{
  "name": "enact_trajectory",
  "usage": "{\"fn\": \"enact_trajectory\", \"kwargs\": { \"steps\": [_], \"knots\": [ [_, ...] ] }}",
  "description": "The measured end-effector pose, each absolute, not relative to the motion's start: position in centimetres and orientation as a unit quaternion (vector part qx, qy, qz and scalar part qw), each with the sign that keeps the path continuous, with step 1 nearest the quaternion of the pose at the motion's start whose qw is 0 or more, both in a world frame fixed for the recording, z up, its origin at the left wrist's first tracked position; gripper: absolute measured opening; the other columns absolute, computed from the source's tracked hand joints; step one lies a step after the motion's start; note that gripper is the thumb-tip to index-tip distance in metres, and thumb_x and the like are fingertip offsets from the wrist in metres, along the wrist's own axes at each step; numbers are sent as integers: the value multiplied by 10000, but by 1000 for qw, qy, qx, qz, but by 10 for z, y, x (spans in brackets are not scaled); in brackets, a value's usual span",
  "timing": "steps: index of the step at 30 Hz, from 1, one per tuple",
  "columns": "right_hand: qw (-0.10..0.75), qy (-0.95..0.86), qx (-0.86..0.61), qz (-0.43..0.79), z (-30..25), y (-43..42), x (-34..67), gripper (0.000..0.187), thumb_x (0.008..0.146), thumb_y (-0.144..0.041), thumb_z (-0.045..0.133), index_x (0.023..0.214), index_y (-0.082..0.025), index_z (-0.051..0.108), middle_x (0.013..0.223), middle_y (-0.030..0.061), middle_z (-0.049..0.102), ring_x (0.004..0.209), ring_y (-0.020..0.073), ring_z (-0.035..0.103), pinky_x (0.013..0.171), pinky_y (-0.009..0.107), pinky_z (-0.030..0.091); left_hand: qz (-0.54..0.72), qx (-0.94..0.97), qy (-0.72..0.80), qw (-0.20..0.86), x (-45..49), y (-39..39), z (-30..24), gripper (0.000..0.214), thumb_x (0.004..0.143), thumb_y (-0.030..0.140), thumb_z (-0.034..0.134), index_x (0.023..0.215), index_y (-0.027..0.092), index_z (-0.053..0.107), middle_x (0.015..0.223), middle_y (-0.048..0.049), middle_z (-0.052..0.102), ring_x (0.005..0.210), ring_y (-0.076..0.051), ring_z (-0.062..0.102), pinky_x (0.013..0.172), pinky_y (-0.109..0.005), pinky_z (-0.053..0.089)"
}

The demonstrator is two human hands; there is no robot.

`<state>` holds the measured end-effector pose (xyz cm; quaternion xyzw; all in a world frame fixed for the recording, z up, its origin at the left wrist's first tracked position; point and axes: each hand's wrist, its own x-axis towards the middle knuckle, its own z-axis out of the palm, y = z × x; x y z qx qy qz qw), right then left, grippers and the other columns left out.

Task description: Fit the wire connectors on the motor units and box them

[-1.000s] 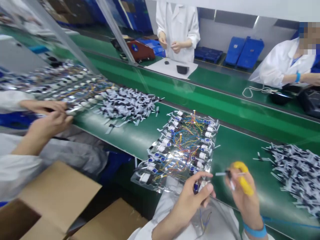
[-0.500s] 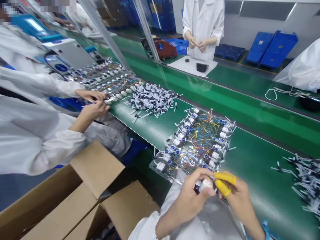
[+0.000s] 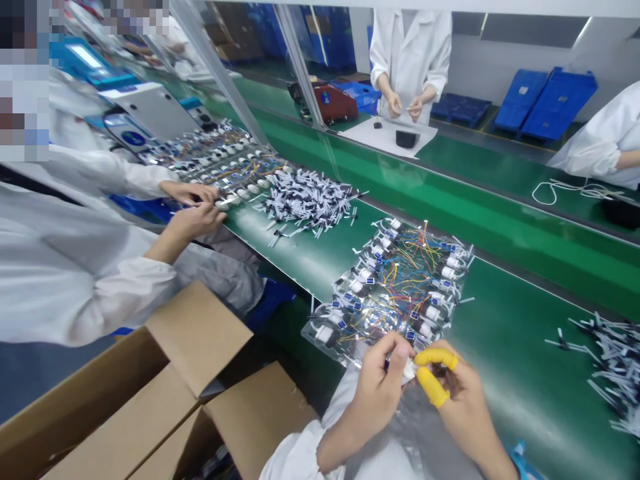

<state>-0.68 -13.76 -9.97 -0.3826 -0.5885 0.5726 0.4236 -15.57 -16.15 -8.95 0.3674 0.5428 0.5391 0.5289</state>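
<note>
My left hand [image 3: 383,380] is closed around a small white part [image 3: 409,369], with a bit of dark blue showing beside it. Yellow finger cots cover the thumb and forefinger of my right hand [image 3: 453,387], which pinch at the right edge of the same part. Its exact kind is hidden by my fingers. Just beyond my hands, a clear plastic tray [image 3: 311,331] on the green bench holds rows of similar white-and-black parts with blue labels and coloured wires [image 3: 395,272].
Piles of white-and-black strips lie on the green bench [image 3: 300,263], one at mid-left [image 3: 313,200], one at right [image 3: 613,373]. Open cardboard boxes [image 3: 200,337] stand lower left. A co-worker's hands [image 3: 197,213] work at left; another person [image 3: 410,67] stands across the bench.
My hands have shifted slightly left, and my left thumb has moved up over the white part. The right thumb and forefinger now meet at its edge. The co-worker across has parted their hands slightly.
</note>
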Motion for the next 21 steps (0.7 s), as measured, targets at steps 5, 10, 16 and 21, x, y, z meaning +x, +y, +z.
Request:
{"fn": "enact_trajectory", "kwargs": {
  "steps": [5,10,16,21],
  "knots": [
    [455,-535,-394,593,-114,-142,-15,118,950,-351,751,936,-235,770,860,27,679,741,177,624,664,239,536,546,357,545,527,-153,-161,-91,531,983,695,520,815,196,588,655,25,520,514,-119,500,485,-227,442],
    [469,-498,-381,622,-117,-140,-22,154,967,-373,738,918,-228,758,785,11,659,642,152,606,600,224,518,550,361,541,523,-151,-161,-90,527,989,690,517,811,197,572,611,31,525,494,-116,497,478,-221,434],
    [480,-578,-346,561,-114,-136,-18,69,1005,-269,686,1022,-264,753,890,16,618,711,149,626,648,230,526,579,326,528,528,-151,-157,-87,549,956,714,557,782,193,567,661,34,507,500,-99,488,438,-197,410],
    [461,-626,-311,547,-115,-129,-12,119,1024,-221,639,1030,-275,745,881,14,623,719,156,650,654,234,532,574,258,507,589,-148,-153,-83,604,869,786,623,756,198,540,605,59,473,459,-80,448,403,-176,368]
  ]
}}
